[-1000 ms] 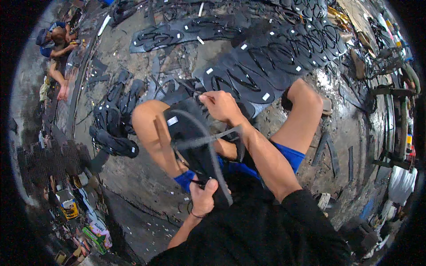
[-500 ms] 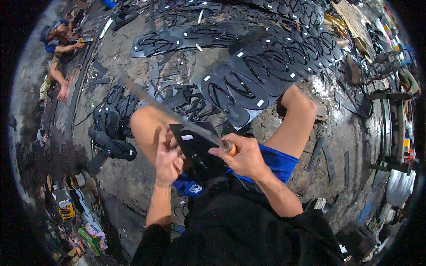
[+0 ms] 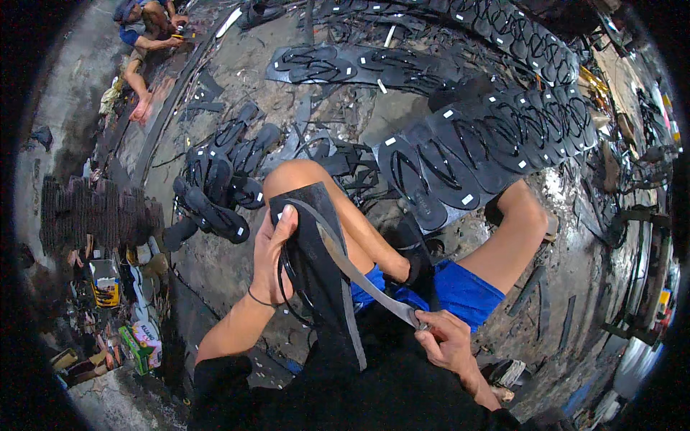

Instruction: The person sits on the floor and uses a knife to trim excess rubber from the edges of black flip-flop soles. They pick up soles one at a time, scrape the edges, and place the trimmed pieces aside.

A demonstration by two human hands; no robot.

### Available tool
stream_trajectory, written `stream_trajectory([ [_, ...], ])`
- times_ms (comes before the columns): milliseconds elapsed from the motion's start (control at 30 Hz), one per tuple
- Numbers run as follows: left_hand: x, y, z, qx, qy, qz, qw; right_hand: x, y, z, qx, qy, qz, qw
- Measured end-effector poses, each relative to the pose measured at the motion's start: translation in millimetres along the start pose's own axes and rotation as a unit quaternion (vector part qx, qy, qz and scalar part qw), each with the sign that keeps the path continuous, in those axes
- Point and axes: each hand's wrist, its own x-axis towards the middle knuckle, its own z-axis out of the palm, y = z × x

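At the far left of the floor stands a stack of dark ridged pieces (image 3: 93, 215), and below it some small coloured boxes (image 3: 136, 345). In the upper left corner another person (image 3: 144, 36) sits on the ground, well apart from the work. A little more to the right lies a loose pile of black sandals (image 3: 219, 190).

The left hand (image 3: 273, 255) holds a black rubber sole (image 3: 320, 266) by its left edge. The fingers are closed around this edge and the thumb presses on the top face near the upper end, so the hand is clamped on the sole. A thin black strap (image 3: 286, 287) hangs in a loop just under this hand. The long axis of the sole runs from the raised left knee down toward the body, with the far end a little to the left.

Across the sole lies a long knife blade (image 3: 359, 276), which goes diagonally from the upper part of the sole down to the right. The right hand (image 3: 449, 341) is closed tight on the handle, low and to the right, near the blue shorts (image 3: 460, 291). So the left hand is on the sole itself, and the right hand reaches it only through the blade.

Further right, rows of finished black sandals (image 3: 467, 158) lie side by side on the floor.
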Motion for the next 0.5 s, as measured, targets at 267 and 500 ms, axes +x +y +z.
stream_trajectory([
  [267, 1, -19, -7, 0.075, -0.067, 0.045, 0.994, 37, -15, -12, -0.074, 0.038, -0.043, 0.996],
  [500, 1, -18, 6, 0.211, -0.126, 0.054, 0.968, 94, -60, -43, -0.094, -0.009, -0.024, 0.995],
])
